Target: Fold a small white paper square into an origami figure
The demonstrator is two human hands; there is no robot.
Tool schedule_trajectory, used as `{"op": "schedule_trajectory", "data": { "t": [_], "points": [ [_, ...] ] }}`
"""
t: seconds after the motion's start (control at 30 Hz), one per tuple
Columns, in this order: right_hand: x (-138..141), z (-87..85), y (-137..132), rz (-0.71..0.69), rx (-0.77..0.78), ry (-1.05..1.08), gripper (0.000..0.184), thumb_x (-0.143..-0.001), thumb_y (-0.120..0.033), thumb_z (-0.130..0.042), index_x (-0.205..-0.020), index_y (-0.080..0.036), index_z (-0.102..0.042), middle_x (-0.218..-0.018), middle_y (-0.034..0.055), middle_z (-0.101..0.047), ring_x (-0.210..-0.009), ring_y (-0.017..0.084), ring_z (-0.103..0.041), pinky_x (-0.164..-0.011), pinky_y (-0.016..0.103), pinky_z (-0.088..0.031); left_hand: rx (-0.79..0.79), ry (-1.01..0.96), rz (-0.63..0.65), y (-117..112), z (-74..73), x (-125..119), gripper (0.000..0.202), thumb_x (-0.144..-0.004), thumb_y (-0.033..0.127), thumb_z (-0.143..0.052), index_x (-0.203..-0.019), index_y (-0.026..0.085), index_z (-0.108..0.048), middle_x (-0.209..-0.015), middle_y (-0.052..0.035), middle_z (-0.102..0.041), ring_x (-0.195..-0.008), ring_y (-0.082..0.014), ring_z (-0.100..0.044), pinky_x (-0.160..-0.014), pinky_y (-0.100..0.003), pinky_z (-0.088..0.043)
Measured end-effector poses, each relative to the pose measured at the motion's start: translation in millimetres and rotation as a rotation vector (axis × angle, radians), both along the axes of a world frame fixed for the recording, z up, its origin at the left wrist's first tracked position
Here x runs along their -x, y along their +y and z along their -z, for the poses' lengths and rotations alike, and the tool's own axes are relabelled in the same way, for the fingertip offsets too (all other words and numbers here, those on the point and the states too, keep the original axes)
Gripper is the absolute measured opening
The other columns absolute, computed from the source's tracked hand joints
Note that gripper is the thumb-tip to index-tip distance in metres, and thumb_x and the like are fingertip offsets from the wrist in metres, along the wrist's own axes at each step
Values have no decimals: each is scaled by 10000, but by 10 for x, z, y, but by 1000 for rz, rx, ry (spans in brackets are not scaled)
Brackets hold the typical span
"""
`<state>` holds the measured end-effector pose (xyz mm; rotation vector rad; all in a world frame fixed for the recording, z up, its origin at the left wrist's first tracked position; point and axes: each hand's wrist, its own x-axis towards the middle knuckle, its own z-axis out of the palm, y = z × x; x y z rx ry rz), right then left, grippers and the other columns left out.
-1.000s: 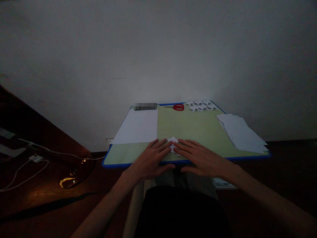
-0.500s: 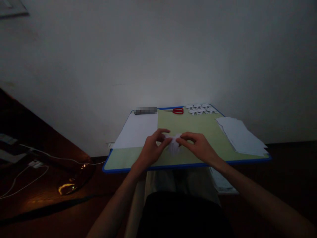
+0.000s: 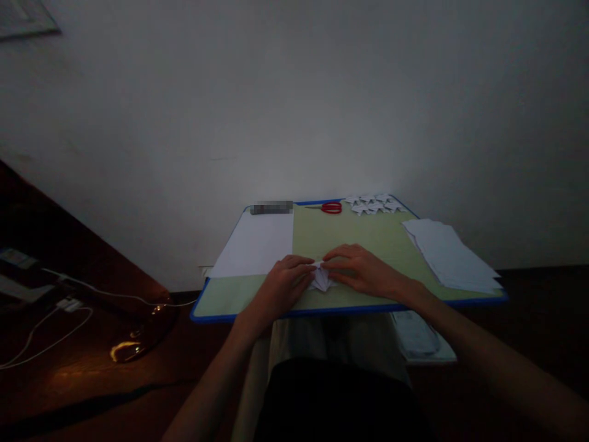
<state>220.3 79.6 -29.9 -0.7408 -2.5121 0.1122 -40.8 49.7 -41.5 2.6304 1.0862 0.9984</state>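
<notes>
A small folded white paper with pointed flaps lies near the front edge of the green table. From the left, my left hand has its fingers closed on the paper's upper left side. My right hand meets it from the other side, fingertips pressed on the upper right. The fingers of both hands hide part of the folds, while the lower point shows between them.
Along the back lie red-handled scissors, a dark blurred strip and several folded paper pieces. White sheets sit at left, and a paper stack at right. A cable runs left of the table.
Both hands have lowered the folded paper onto the tabletop. My fingers have shifted from pinching its upper edge to lying flatter across it, and its pointed flaps show more clearly.
</notes>
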Motion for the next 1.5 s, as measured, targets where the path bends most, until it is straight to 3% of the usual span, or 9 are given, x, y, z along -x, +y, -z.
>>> {"op": "schedule_trajectory", "data": {
  "t": [0.2,0.37,0.6,0.83,1.03,1.2,1.33,1.5],
  "points": [
    [32,95,-12,-61,-7,-62,306,-1022,-271,-636,-1313,-264,-730,-1294,108,-750,-1172,251,-703,-1021,478,-552,2,116,4,-28,69,15,232,-1038,235,-577,-1186,203,-753,-1218,-116,-764,-1138,-261,-709,-974,-473,-567],
    [78,143,-57,-26,-16,-63,308,-1035,-295,-615,-1322,-248,-719,-1269,109,-748,-1149,252,-706,-1005,467,-565,2,178,-55,-88,87,-5,245,-1027,257,-608,-1221,214,-751,-1281,-121,-749,-1164,-275,-714,-993,-492,-541],
    [142,112,-146,21,-21,-114,306,-1052,-290,-572,-1300,-220,-738,-1286,157,-726,-1129,282,-723,-996,502,-585,58,195,-74,-35,53,-15,184,-997,291,-665,-1113,255,-803,-1246,-85,-772,-1141,-270,-734,-967,-460,-541],
    [166,188,-232,32,-55,-64,356,-1060,-242,-526,-1370,-170,-685,-1346,179,-711,-1219,291,-701,-1052,485,-567,-37,216,-59,-73,145,-2,259,-1064,290,-555,-1241,218,-731,-1291,-99,-755,-1226,-255,-703,-991,-437,-505],
    [167,138,-179,43,-49,-125,307,-1045,-262,-548,-1276,-183,-736,-1309,151,-734,-1079,277,-746,-973,467,-589,-49,304,-49,-71,65,-22,263,-1076,312,-527,-1246,179,-678,-1265,-109,-750,-1149,-247,-721,-966,-419,-519],
    [245,66,-235,74,-71,-234,335,-1030,-198,-506,-1287,-131,-710,-1273,176,-732,-1078,290,-726,-992,467,-560,-49,385,-35,-119,-11,-64,256,-1073,231,-489,-1220,179,-692,-1246,-111,-752,-1133,-248,-727,-931,-415,-527],
    [262,62,-263,80,-60,-234,321,-1039,-201,-491,-1226,-131,-743,-1246,175,-733,-1082,276,-720,-996,442,-557,-32,278,16,-98,58,-21,290,-1059,228,-520,-1301,204,-677,-1340,-102,-735,-1265,-255,-686,-988,-430,-528],
    [199,91,-214,100,-9,-174,318,-1063,-342,-534,-1204,-200,-782,-1297,146,-719,-1125,270,-720,-1005,453,-564,2,155,31,-41,164,46,288,-1063,288,-560,-1311,221,-690,-1352,-87,-733,-1332,-272,-648,-1054,-478,-517]
  ]
}}
